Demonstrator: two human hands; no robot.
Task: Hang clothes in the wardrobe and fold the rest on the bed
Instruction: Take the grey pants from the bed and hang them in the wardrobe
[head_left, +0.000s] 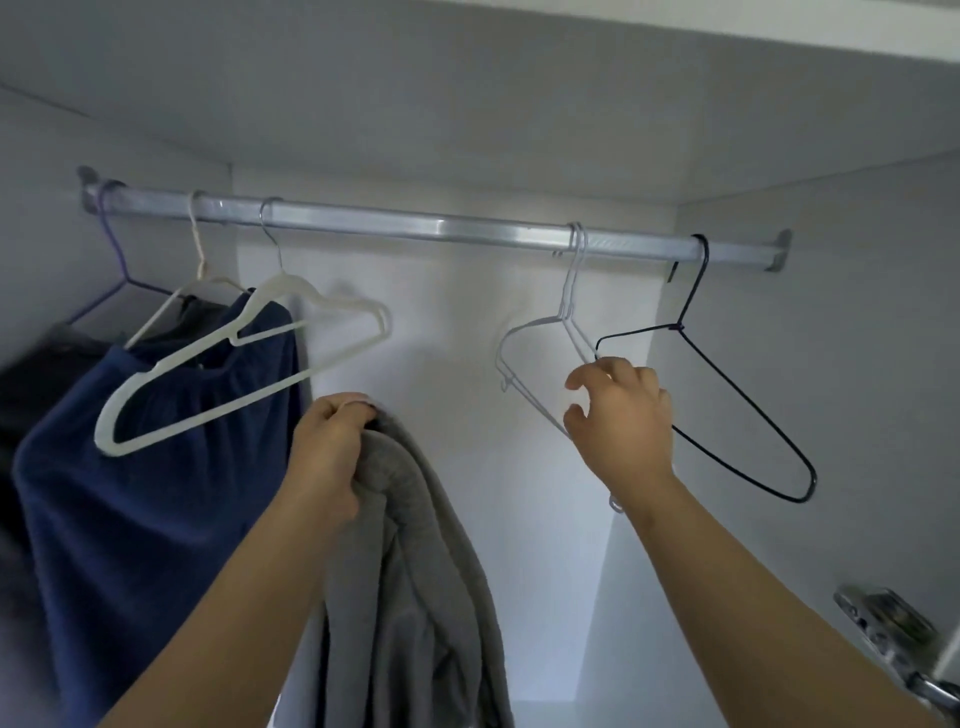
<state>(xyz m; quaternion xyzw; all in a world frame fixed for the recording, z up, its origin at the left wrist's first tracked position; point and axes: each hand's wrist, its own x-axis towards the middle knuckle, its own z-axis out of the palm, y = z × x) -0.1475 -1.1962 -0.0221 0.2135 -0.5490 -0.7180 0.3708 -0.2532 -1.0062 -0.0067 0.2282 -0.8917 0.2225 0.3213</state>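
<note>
Left hand (330, 457): my fingers are curled tight round a bunched fold of the grey garment (410, 561); I hold it up in the middle of the wardrobe, below the rail (415, 226).
Grey garment: hangs from my left fist in loose folds. It is not on any hanger.
Right hand (623, 415): raised at the white wire hanger (540, 324), right of centre on the rail. My fingers are half-curled with a gap between thumb and forefinger, not closed on the wire.
Free hangers: the white wire hanger, a black wire hanger (743, 396) just to its right, and a white plastic hanger (291, 287) at the left.
Done: a navy garment (156, 493) hangs at the left end of the rail, with something dark beyond it.
In hand: I judge this to be the taking of a hanger for the grey garment.
Left: take the hanger, dress it with the garment, hook it back on the rail.
Bed and folding: out of view, so I cannot tell their progress.
</note>
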